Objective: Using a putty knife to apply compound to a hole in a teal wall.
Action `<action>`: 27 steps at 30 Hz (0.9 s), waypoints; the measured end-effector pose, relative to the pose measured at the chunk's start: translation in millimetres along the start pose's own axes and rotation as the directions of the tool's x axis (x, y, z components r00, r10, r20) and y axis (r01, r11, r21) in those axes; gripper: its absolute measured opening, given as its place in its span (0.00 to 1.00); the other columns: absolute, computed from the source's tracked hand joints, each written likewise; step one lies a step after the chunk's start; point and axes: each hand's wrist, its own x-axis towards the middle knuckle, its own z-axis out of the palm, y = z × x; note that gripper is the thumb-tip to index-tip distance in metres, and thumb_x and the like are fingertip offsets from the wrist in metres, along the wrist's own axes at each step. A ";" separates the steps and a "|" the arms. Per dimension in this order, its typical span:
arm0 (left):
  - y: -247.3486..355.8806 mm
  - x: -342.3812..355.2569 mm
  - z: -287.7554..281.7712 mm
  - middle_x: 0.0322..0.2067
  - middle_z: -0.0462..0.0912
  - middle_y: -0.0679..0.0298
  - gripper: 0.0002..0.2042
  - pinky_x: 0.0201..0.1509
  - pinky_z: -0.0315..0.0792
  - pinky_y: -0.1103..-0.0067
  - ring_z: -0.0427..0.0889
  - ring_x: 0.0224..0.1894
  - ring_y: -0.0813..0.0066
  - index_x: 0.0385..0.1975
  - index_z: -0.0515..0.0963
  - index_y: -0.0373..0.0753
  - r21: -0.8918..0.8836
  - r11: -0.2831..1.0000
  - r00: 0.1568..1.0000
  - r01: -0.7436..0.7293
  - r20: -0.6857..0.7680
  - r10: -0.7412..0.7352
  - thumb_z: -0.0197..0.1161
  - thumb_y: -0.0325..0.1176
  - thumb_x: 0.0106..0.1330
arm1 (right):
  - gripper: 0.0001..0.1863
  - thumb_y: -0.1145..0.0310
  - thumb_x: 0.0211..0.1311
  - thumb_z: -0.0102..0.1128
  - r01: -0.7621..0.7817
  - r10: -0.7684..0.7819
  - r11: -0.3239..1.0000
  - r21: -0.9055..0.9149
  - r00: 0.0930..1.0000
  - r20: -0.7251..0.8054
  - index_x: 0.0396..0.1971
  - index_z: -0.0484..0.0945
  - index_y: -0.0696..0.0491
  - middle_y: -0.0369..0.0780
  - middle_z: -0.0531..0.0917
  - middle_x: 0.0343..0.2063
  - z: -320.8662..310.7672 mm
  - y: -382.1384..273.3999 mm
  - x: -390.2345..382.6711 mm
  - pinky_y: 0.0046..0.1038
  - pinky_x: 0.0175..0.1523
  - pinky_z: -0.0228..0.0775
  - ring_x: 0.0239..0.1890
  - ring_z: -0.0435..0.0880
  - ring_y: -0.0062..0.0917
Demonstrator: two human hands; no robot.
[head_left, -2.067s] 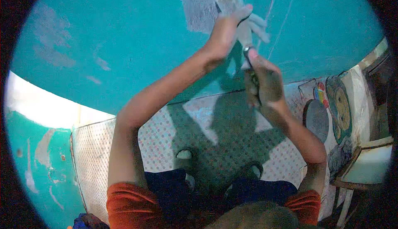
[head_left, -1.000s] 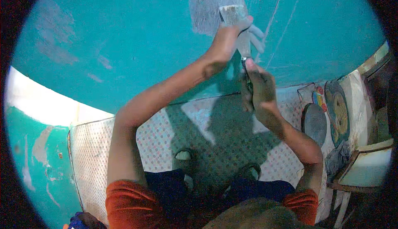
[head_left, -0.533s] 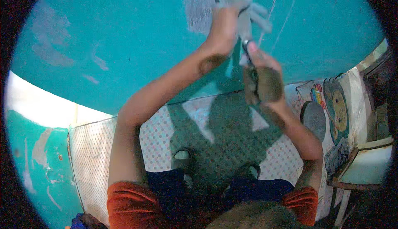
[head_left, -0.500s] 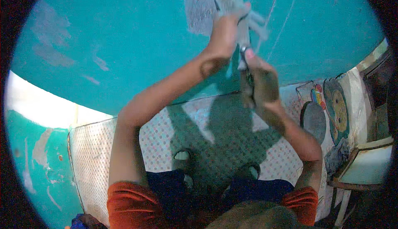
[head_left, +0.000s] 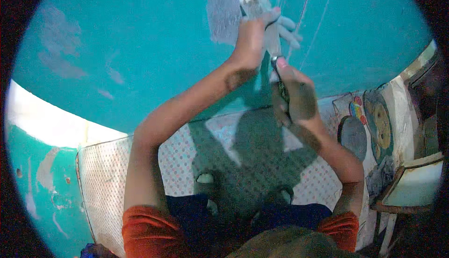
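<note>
The right grip [head_left: 297,96] clasped a scraper [head_left: 273,44] by its dark handle [head_left: 283,89], angling it up to the left grip [head_left: 251,38], which held a flat, pale-coated plate [head_left: 255,6], seemingly to steady it. Beyond the 2 grips, a grey patch [head_left: 227,17] marked the turquoise wall [head_left: 149,33].

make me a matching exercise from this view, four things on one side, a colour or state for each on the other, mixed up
1 left hand
2 right hand
3 wall
4 left sleeve

A orange-red
B gripping a dark handle
C teal, with a grey patch
D fingers coated whitish

1-D, 2-B, 3-C, 4-A
</note>
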 end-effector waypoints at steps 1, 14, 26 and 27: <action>-1.1 0.1 1.7 0.22 0.81 0.51 0.21 0.36 0.71 0.76 0.80 0.30 0.67 0.27 0.75 0.27 0.026 0.998 0.999 -0.053 0.007 0.052 0.44 0.41 0.66 | 0.23 0.45 0.61 0.46 -0.007 0.007 1.000 0.001 1.000 -0.003 0.20 0.67 0.51 0.32 0.63 0.05 -2.0 3.6 -2.5 0.22 0.08 0.51 0.02 0.59 0.18; -1.5 -1.1 0.0 0.23 0.80 0.51 0.18 0.38 0.72 0.72 0.80 0.31 0.62 0.31 0.73 0.30 -0.008 0.999 0.999 -0.043 -0.023 0.043 0.46 0.42 0.65 | 0.23 0.46 0.60 0.50 -0.035 0.034 0.998 0.052 0.999 0.012 0.20 0.71 0.52 0.31 0.67 0.07 -2.2 4.0 -0.6 0.21 0.10 0.52 0.05 0.64 0.16; 8.8 -6.1 2.3 0.22 0.80 0.51 0.19 0.31 0.72 0.76 0.80 0.26 0.67 0.30 0.74 0.27 0.030 0.998 0.999 -0.049 -0.002 0.049 0.46 0.41 0.65 | 0.25 0.44 0.59 0.50 -0.032 0.032 0.999 0.000 0.999 0.035 0.17 0.70 0.51 0.32 0.69 0.10 -8.7 -7.4 -7.4 0.20 0.13 0.55 0.08 0.65 0.16; 8.1 -7.4 1.3 0.22 0.80 0.51 0.19 0.30 0.72 0.76 0.80 0.25 0.67 0.30 0.74 0.27 0.044 0.997 0.998 -0.064 -0.011 0.065 0.46 0.41 0.65 | 0.25 0.44 0.59 0.51 -0.123 0.119 0.992 0.043 0.990 0.077 0.17 0.70 0.52 0.31 0.69 0.11 -7.7 -14.3 -10.9 0.19 0.15 0.56 0.10 0.66 0.14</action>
